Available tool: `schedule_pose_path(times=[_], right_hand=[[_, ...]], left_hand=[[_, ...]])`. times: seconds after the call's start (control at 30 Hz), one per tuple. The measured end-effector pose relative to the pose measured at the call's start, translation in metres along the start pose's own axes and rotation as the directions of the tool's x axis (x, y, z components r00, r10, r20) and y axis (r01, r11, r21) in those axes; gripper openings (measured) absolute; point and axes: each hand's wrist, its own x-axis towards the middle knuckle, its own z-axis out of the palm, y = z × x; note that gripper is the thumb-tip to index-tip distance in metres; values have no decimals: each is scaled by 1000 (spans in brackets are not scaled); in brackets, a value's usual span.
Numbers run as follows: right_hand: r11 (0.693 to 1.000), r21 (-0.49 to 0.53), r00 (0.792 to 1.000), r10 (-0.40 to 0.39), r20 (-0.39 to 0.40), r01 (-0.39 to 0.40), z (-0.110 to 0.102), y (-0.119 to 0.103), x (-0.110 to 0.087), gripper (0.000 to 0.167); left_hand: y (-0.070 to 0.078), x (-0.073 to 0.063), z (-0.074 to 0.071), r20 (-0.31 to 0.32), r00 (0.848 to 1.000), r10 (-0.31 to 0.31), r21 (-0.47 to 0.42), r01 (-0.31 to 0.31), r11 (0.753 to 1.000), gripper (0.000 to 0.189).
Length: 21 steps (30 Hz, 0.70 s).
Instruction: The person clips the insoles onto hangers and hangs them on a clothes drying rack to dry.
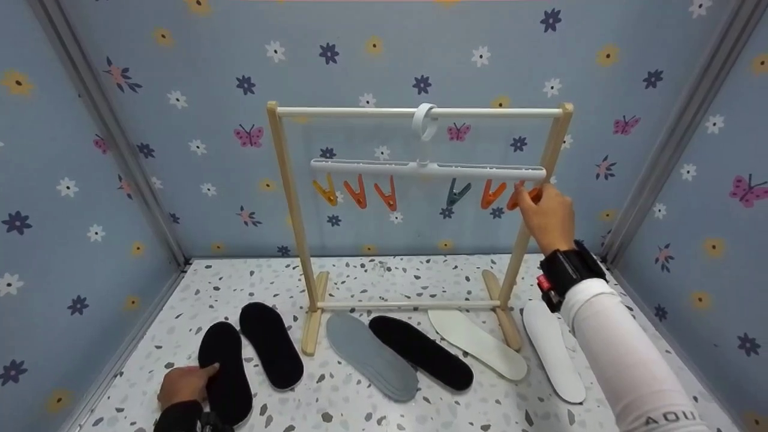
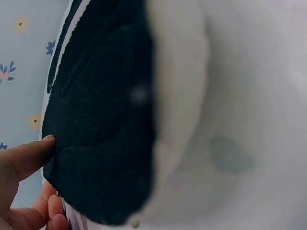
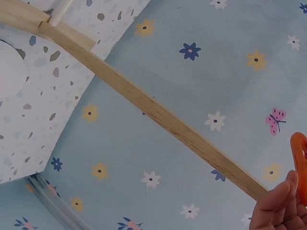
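My left hand (image 1: 183, 385) holds the outer edge of a black insole (image 1: 225, 366). In the left wrist view its thumb (image 2: 31, 155) lies on the dark top, with fingers curled at the underside. At the right end of a white hanger (image 1: 372, 168), my right hand (image 1: 549, 216) pinches an orange clothespin (image 1: 513, 201). Only part of that orange clothespin (image 3: 301, 165) shows in the right wrist view. Along the hanger hang a yellow clothespin (image 1: 327, 192), a dark teal clothespin (image 1: 458, 193) and several orange ones. A second black insole (image 1: 273, 348) lies beside the held one.
A wooden rack (image 1: 292, 210) with a white top rod (image 1: 348, 112) carries the hanger by its hook (image 1: 425, 123). Before it lie a grey insole (image 1: 372, 357), a black insole (image 1: 420, 351), a cream insole (image 1: 480, 348) and a white insole (image 1: 553, 354). Flowered panels surround the speckled surface (image 1: 384, 276).
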Motion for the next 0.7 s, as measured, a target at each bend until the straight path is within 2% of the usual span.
schedule_pose_path(times=[0.17,0.3,0.47,0.7], right_hand=[[999,-38,999,-20,-25,20,3,1,1,51],[998,-50,999,-24,-35,22,5,3,1,51],[998,-57,999,-41,-32,39,2,2,1,51],[996,-76,999,-45,-18,43,1,1,1,50]], left_hand=[[0,1,-1,4,999,-53,-90,53,995,45],[-3,2,1,-21,998,-63,-115,60,992,41],[-3,4,3,-10,995,-100,-175,97,980,40],[-7,3,1,6,996,-91,-228,90,970,42]])
